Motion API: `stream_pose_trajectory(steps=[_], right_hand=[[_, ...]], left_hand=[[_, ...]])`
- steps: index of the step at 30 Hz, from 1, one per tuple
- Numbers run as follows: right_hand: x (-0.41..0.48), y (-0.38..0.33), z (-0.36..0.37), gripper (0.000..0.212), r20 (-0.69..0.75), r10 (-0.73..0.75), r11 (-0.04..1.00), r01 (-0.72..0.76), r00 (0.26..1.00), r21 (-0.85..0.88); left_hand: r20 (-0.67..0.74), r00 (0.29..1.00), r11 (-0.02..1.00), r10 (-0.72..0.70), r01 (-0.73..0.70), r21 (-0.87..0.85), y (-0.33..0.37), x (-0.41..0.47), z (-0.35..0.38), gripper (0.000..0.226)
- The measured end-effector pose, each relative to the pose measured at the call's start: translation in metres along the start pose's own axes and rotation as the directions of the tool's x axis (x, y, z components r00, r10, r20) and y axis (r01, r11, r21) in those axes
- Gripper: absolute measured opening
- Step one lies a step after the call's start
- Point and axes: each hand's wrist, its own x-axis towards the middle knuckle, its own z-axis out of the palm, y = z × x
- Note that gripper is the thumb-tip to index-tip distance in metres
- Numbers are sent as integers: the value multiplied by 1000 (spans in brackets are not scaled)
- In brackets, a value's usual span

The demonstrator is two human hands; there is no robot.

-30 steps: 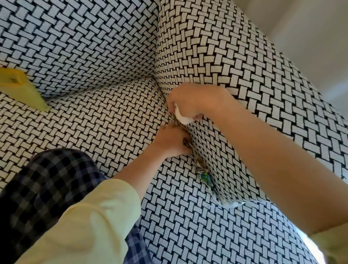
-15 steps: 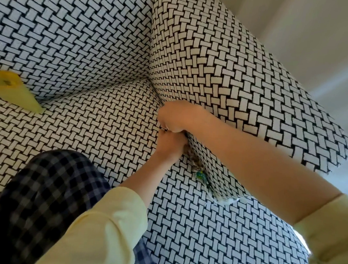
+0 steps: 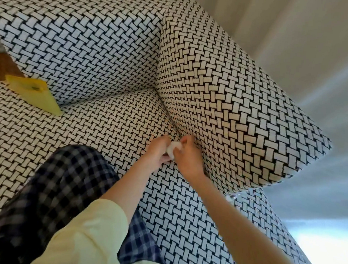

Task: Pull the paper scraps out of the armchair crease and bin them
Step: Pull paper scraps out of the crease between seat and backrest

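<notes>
Holding one white paper scrap (image 3: 173,149) between our two hands, at the armchair (image 3: 222,98) crease where seat meets arm.
Left hand (image 3: 157,151): fingers curled round the scrap's near side.
Right hand (image 3: 187,160): fingertips apparently pinched on its other edge, though blur hides the detail.
Yellow wedge (image 3: 35,95): on the seat, well apart, against the backrest.
Checked knee (image 3: 62,186): resting on the seat.

A small white paper scrap (image 3: 173,149) (crumpled) is held; just beside the armchair crease (image 3: 170,120).
</notes>
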Motion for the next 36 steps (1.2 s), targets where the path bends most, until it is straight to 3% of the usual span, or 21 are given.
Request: stream_pose_trajectory(steps=[2, 4, 6, 8, 11, 13, 17, 21, 28, 36], right_hand=[[-8, 7, 7, 15, -37, 39, 998, -40, 999, -42], [-14, 14, 9, 19, -42, 38, 996, -42, 998, -84], [-17, 24, 8, 23, -13, -35, 995, 34, 999, -94], [-26, 36, 4, 30, 4, -116, 988, 116, 993, -106], [-46, 53, 1, 43, -172, -196, 962, 155, 965, -227], [-58, 60, 9, 51, -266, -249, 922, 143, 931, -361], [-53, 62, 29, 69, -304, -163, 892, 8, 939, -453], [-41, 46, 20, 63, -138, 26, 845, -96, 990, -526], [-18, 31, -11, 23, 130, 67, 715, 43, 989, -698], [-36, 48, -19, 42, 138, -44, 809, 117, 989, -576]], left_hand=[[126, 990, 996, -66, 73, -49, -9, -6, 5, 28], [201, 972, 993, -120, 116, 33, -15, -12, 9, 27], [151, 986, 993, -71, 54, 109, -20, -13, 12, 16], [80, 997, 997, -18, 12, 75, -24, -14, 11, 10], [17, 999, 993, -51, 52, -102, -28, -8, 1, 12], [26, 997, 993, -67, 69, -98, -28, -7, -3, 9], [30, 998, 998, -52, 50, 49, -27, -13, -3, 9], [29, 998, 994, -55, 52, 95, -24, -19, -4, 14], [-20, 999, 983, -26, 29, 179, -24, -24, 5, 11], [11, 1000, 990, -12, 11, 138, -28, -22, 8, 19]])
